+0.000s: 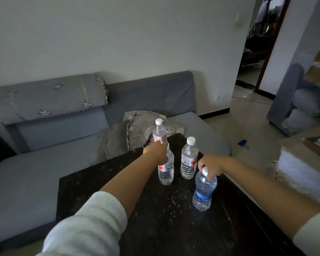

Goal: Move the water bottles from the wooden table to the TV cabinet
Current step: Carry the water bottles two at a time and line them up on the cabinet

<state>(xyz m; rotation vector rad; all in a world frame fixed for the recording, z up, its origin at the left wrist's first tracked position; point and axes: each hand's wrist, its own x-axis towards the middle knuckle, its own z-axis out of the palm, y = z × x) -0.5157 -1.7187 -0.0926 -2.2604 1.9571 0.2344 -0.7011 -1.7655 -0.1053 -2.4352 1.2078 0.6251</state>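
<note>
Several clear water bottles with white caps stand on the dark scratched wooden table (pixel 155 218). My left hand (pixel 156 151) reaches to the far red-label bottle (pixel 159 131) and wraps its lower half, hiding its base. Just right of my wrist stands a second red-label bottle (pixel 167 172), its neck partly covered by my hand. A third red-label bottle (pixel 189 157) stands free in the middle. My right hand (pixel 210 166) is closed from above around the neck of the blue-label bottle (pixel 204 191), which leans slightly on the table. The TV cabinet is out of view.
A grey sofa (pixel 44 163) with a crumpled blanket (pixel 129 132) runs behind and left of the table. Tiled floor (pixel 248 126) lies to the right, with a small blue object (pixel 242 143) on it. Grey furniture (pixel 294 100) and an open doorway (pixel 251 58) are at the far right.
</note>
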